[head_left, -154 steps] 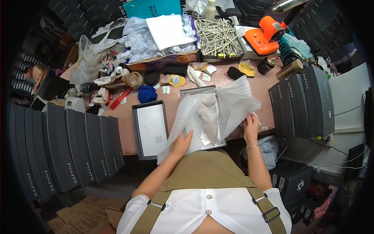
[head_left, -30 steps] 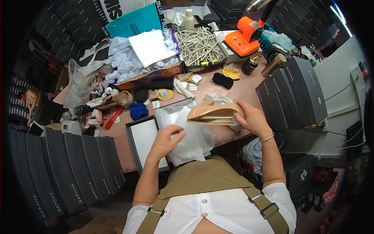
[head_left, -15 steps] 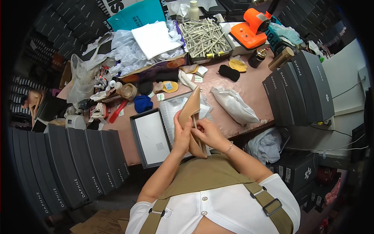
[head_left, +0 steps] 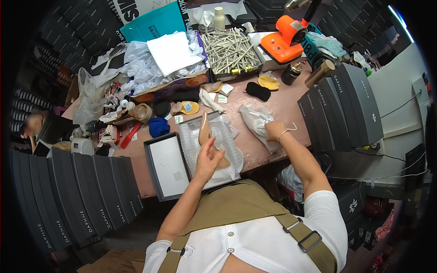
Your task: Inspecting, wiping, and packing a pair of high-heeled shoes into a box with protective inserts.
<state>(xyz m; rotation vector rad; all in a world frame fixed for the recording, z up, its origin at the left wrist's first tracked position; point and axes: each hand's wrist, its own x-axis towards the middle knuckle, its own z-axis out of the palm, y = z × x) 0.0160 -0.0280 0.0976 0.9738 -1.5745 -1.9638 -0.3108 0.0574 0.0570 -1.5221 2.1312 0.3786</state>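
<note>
My left hand grips a tan pointed shoe and holds it upright over an open shoe box lined with clear plastic wrap. Beside the box lies its grey lid, white inside. My right hand reaches right and closes on a crumpled clear plastic bag lying on the pinkish table.
Stacks of dark grey shoe boxes stand at the right and lower left. An orange tool, a tray of rolled paper sticks, white plastic bags, a tape roll and small items crowd the table's far side.
The plastic-wrapped shoe left both hands' shared grip: my right hand moved off to the plastic bag on the right, while my left hand keeps the shoe over the box.
</note>
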